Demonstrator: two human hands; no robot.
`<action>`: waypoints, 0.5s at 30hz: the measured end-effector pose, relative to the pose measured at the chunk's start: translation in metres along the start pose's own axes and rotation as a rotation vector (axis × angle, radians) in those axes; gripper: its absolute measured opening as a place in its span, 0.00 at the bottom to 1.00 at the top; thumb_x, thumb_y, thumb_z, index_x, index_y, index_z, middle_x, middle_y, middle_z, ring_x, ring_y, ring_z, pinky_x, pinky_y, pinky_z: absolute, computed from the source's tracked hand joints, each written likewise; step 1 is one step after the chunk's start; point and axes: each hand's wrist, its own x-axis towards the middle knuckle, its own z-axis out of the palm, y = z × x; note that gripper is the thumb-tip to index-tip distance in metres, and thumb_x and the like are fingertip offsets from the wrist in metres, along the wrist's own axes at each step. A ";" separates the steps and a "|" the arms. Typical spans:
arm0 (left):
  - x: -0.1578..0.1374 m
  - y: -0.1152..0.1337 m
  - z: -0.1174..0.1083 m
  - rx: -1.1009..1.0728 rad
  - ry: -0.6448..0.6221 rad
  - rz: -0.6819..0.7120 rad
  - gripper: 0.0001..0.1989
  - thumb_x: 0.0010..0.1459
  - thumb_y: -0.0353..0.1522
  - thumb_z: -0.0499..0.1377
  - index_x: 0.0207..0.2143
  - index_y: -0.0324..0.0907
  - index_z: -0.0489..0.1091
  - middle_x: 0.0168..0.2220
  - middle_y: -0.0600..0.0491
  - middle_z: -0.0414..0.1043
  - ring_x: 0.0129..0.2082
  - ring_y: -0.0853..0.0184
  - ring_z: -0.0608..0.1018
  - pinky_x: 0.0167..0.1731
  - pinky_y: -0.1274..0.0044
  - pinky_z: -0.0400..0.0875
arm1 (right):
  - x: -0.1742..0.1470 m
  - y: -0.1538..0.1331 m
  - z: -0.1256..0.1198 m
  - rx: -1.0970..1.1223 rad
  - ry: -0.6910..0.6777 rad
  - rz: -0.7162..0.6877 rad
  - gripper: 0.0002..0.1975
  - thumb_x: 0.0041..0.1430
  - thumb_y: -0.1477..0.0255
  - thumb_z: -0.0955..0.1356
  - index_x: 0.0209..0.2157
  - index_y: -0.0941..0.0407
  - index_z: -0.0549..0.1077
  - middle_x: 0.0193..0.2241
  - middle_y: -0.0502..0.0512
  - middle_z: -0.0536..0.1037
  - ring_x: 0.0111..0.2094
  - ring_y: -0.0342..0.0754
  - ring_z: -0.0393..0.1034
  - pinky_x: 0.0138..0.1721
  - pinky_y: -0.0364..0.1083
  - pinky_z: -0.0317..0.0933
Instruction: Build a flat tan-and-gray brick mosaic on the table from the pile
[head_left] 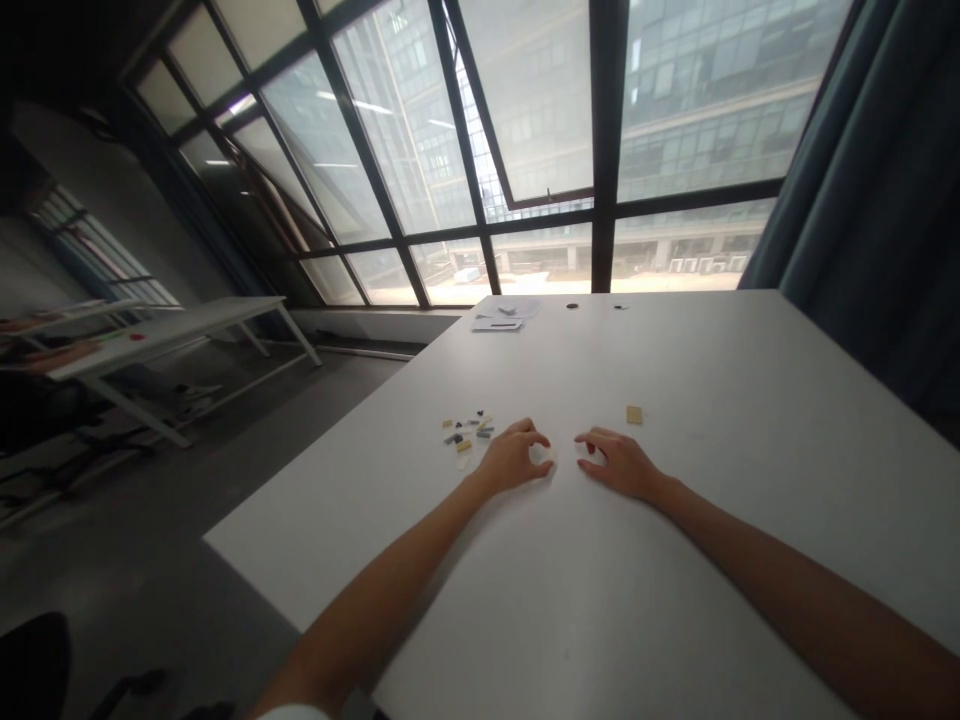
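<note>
My left hand [514, 456] rests on the white table [660, 580] with its thumb and index finger curved and apart. A small pale patch shows by those fingertips, too faint to name. Facing it across a narrow gap, my right hand [619, 464] also has its thumb and fingers apart, with nothing visible between them. Just left of my left hand lies a loose group of small building-block pieces in tan, grey, black and white, among them a tan piece [463, 446]. Beyond my right hand is a square tan plate [634, 414], lying flat and untouched.
Papers [496, 324] lie at the table's far left corner, near a dark round hole [572, 306] in the top. Tall windows stand behind, with a blue curtain [870, 200] at right. Another table [180, 322] stands at left, where a person's arm [60, 355] shows.
</note>
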 end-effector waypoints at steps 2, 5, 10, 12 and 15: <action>0.010 0.008 0.004 -0.003 0.005 0.045 0.13 0.53 0.39 0.65 0.42 0.49 0.79 0.42 0.52 0.72 0.42 0.63 0.77 0.46 0.74 0.71 | 0.000 0.000 0.000 0.015 0.016 -0.014 0.18 0.58 0.68 0.70 0.51 0.53 0.74 0.36 0.52 0.76 0.37 0.48 0.71 0.42 0.46 0.63; 0.019 0.017 0.010 -0.007 0.001 0.093 0.14 0.53 0.39 0.66 0.44 0.49 0.79 0.41 0.52 0.72 0.43 0.64 0.77 0.47 0.74 0.71 | 0.000 -0.001 0.000 0.027 0.053 -0.028 0.19 0.58 0.68 0.71 0.52 0.53 0.73 0.39 0.52 0.76 0.39 0.48 0.72 0.43 0.46 0.64; 0.026 0.023 0.017 0.016 0.019 0.098 0.15 0.55 0.38 0.65 0.45 0.49 0.78 0.41 0.52 0.72 0.43 0.64 0.76 0.47 0.74 0.71 | 0.002 -0.003 0.000 0.039 0.110 -0.050 0.13 0.58 0.70 0.71 0.46 0.52 0.75 0.37 0.52 0.76 0.38 0.48 0.72 0.42 0.45 0.65; 0.028 0.023 0.019 0.027 0.030 0.106 0.15 0.55 0.38 0.65 0.46 0.49 0.78 0.41 0.52 0.72 0.44 0.64 0.76 0.47 0.75 0.71 | 0.003 -0.003 -0.001 0.040 0.127 -0.041 0.12 0.58 0.71 0.71 0.45 0.52 0.75 0.37 0.52 0.76 0.38 0.48 0.72 0.41 0.45 0.65; 0.031 0.021 0.022 0.046 0.042 0.127 0.15 0.55 0.37 0.65 0.46 0.49 0.78 0.42 0.52 0.72 0.45 0.63 0.75 0.48 0.74 0.71 | 0.003 -0.002 -0.003 0.034 0.140 -0.024 0.13 0.58 0.71 0.72 0.45 0.52 0.75 0.37 0.52 0.76 0.37 0.47 0.72 0.39 0.44 0.64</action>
